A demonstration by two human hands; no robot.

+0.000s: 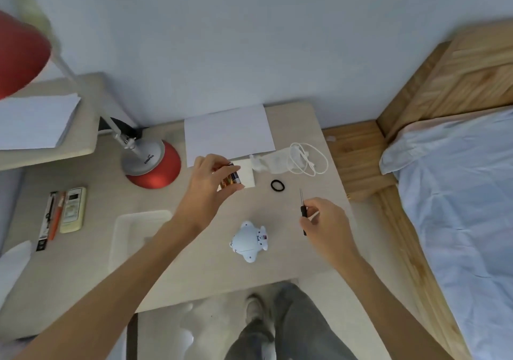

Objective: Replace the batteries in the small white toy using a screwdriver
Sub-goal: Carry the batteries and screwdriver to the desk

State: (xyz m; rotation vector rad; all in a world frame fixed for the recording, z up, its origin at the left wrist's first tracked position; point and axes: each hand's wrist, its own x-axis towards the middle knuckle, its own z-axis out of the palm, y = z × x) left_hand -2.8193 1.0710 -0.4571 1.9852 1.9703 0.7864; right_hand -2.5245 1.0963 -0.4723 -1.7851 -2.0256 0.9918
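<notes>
My left hand (206, 182) pinches batteries (229, 179) at frame centre; my right hand (323, 219) grips the screwdriver (303, 212); the white toy (249, 241) lies between, lower down.

Batteries (230, 179) are pinched in the left hand (206, 182) above the table (194, 282), while a thin black screwdriver (303, 209) is gripped in the right hand (324, 220). The small white toy (249, 241) is laid on the table between the two hands, touched by neither. A black hair tie (278, 185) and a coiled white cable (308, 158) are seen behind it.
</notes>
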